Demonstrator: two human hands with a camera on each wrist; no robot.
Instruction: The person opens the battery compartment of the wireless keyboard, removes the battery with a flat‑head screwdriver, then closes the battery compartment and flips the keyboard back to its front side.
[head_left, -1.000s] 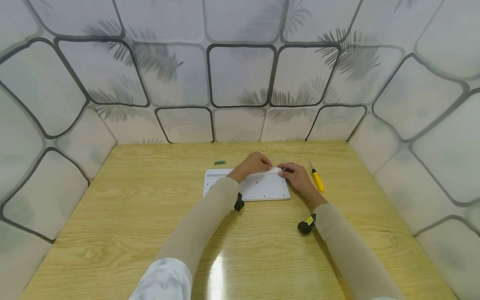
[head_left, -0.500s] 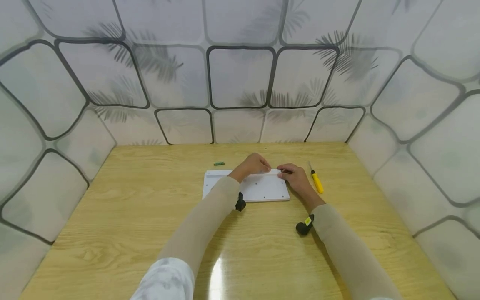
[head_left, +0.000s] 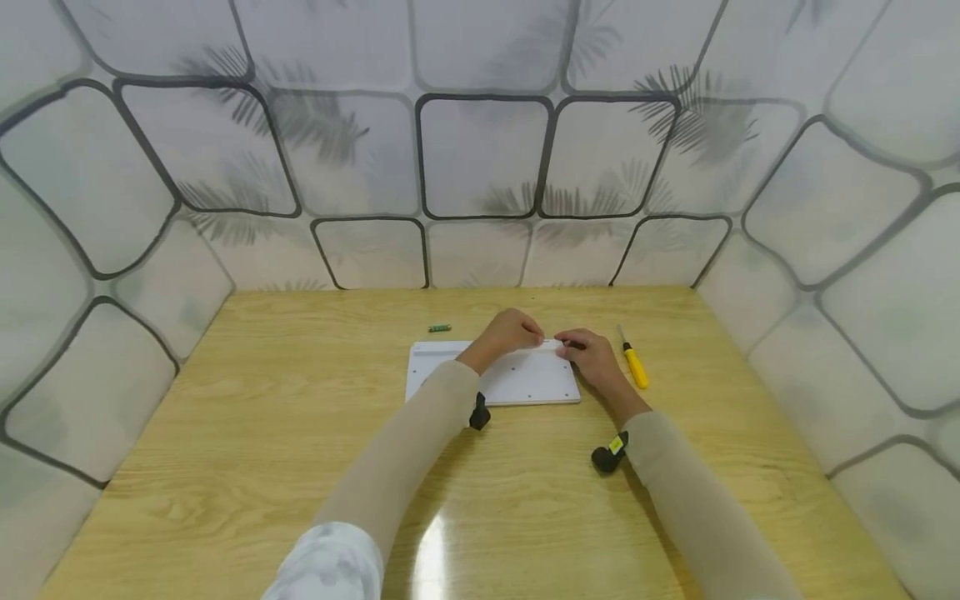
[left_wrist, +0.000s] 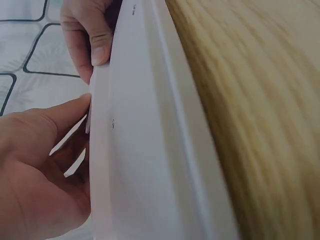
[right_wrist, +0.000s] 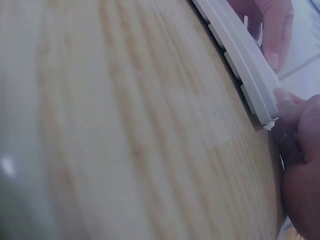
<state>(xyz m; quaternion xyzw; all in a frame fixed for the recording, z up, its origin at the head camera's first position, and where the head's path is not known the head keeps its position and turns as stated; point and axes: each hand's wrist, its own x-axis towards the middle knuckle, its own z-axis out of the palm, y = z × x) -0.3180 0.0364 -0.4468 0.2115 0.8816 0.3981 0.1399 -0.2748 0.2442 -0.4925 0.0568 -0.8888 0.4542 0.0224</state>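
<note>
A white keyboard (head_left: pixel 528 381) lies face down on the wooden table, its screw-dotted back up; keys show along its underside in the right wrist view. My left hand (head_left: pixel 512 331) reaches over it to the far edge, right of the middle. There its thumb and bent fingers pinch at the edge, where a thin white sliver (left_wrist: pixel 88 122) sticks out. My right hand (head_left: pixel 594 354) grips the far right corner, thumb on top and fingers beneath. In the left wrist view, the right thumb (left_wrist: pixel 100 52) presses just beyond the left fingertips.
A green battery (head_left: pixel 439 328) lies behind the keyboard, left of my left hand. To the right of my right hand is a screwdriver (head_left: pixel 636 367) with a yellow handle, its shaft pointing away. Patterned fabric walls (head_left: pixel 480 250) enclose the table's back and sides.
Both hands keep their places at the keyboard's far edge, with only very slight shifts. The keyboard, battery and screwdriver stay put.
</note>
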